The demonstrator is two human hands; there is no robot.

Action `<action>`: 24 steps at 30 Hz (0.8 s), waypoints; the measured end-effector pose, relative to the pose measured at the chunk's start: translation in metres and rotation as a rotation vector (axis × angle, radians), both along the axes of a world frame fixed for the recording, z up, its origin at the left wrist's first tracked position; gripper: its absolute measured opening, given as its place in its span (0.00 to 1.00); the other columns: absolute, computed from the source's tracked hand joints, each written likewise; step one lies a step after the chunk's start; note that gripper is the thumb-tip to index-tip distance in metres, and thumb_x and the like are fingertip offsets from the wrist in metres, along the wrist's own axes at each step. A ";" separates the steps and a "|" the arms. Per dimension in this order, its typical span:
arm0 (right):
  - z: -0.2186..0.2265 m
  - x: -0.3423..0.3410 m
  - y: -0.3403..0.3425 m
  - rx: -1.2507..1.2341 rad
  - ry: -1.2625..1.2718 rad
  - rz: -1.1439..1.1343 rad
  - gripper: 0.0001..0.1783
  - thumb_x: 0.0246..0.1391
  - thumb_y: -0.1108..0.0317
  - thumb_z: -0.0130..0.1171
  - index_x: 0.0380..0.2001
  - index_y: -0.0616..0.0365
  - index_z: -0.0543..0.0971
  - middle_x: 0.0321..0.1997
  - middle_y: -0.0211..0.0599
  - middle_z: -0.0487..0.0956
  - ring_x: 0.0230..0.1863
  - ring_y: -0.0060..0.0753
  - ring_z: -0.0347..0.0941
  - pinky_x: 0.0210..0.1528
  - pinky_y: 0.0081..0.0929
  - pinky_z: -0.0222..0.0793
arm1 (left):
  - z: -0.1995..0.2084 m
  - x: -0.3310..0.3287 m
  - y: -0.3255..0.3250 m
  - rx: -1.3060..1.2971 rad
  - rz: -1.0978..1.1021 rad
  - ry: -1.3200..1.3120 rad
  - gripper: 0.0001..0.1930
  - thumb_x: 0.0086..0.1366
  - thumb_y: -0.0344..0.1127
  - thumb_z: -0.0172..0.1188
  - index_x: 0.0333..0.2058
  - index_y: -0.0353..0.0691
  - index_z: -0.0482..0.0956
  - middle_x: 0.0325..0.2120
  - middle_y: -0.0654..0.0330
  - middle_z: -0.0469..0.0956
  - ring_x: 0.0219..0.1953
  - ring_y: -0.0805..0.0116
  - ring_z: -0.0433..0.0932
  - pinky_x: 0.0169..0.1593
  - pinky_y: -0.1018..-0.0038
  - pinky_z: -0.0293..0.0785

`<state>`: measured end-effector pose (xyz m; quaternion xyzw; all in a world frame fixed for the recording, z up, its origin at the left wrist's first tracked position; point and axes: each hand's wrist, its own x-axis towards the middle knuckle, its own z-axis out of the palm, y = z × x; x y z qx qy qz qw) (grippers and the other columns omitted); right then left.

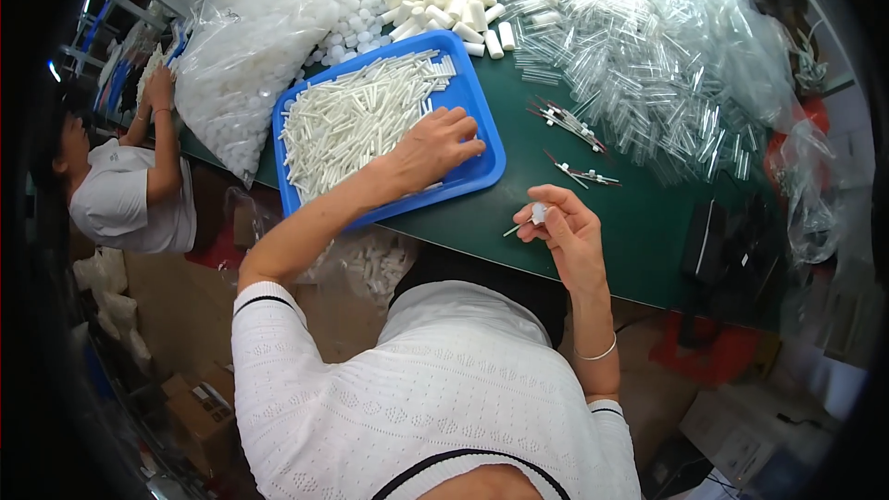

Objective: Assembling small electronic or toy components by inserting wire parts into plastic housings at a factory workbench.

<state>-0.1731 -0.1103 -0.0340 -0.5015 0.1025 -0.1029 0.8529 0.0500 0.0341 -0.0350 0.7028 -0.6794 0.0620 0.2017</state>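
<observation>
My left hand (439, 150) reaches palm down over the right end of a blue tray (488, 134), which holds a heap of thin white sticks (356, 120). Its fingers are curled in, and whatever is between them is hidden. Over the table's near edge my right hand (572, 230) is closed in a pinch on a small white plastic cap (539, 213). A thin pale stick (515, 228) juts out to the left from the same fingers. Just beyond this hand lie two small bundles of thin rods with white pieces, the nearer bundle (583, 173) and the farther bundle (569, 122).
Clear plastic tubes (639, 65) pile up at the back right beside plastic bags. White foam-like cylinders (454, 0) and a bag of white caps (269, 46) lie behind the tray. A black device (706, 236) stands on the green table (454, 233). Another person (134, 181) works at far left.
</observation>
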 end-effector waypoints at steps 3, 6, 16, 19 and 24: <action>0.002 -0.001 0.001 0.042 -0.007 -0.083 0.15 0.64 0.67 0.51 0.48 0.66 0.73 0.40 0.47 0.80 0.36 0.31 0.79 0.41 0.25 0.77 | -0.005 0.007 -0.007 0.056 -0.083 -0.153 0.06 0.51 0.28 0.63 0.30 0.42 0.77 0.31 0.62 0.74 0.34 0.62 0.71 0.40 0.68 0.71; 0.006 0.008 0.004 -0.006 -0.107 -0.210 0.16 0.64 0.64 0.51 0.48 0.66 0.73 0.41 0.47 0.80 0.38 0.33 0.80 0.42 0.26 0.78 | 0.007 0.002 -0.006 -0.039 -0.020 0.110 0.07 0.52 0.29 0.65 0.31 0.42 0.79 0.30 0.66 0.77 0.33 0.68 0.73 0.36 0.72 0.71; 0.013 0.024 0.013 -0.063 -0.220 -0.307 0.17 0.65 0.62 0.49 0.48 0.66 0.72 0.42 0.49 0.79 0.40 0.36 0.80 0.45 0.29 0.78 | 0.019 -0.075 0.015 -0.150 0.246 1.622 0.09 0.62 0.29 0.62 0.40 0.34 0.81 0.32 0.64 0.80 0.35 0.80 0.75 0.41 0.83 0.72; 0.010 0.023 0.016 -0.066 -0.215 -0.294 0.16 0.65 0.63 0.50 0.48 0.66 0.72 0.42 0.49 0.79 0.40 0.36 0.80 0.45 0.29 0.78 | 0.010 -0.079 0.019 -0.173 0.240 1.621 0.08 0.62 0.28 0.62 0.39 0.33 0.80 0.33 0.63 0.80 0.35 0.79 0.75 0.41 0.82 0.72; 0.012 0.025 0.028 -0.124 -0.197 -0.315 0.14 0.63 0.65 0.53 0.46 0.65 0.73 0.40 0.45 0.79 0.38 0.30 0.79 0.43 0.25 0.77 | 0.010 -0.082 0.018 -0.278 0.232 1.319 0.06 0.60 0.27 0.62 0.36 0.32 0.80 0.31 0.61 0.80 0.34 0.78 0.76 0.42 0.81 0.72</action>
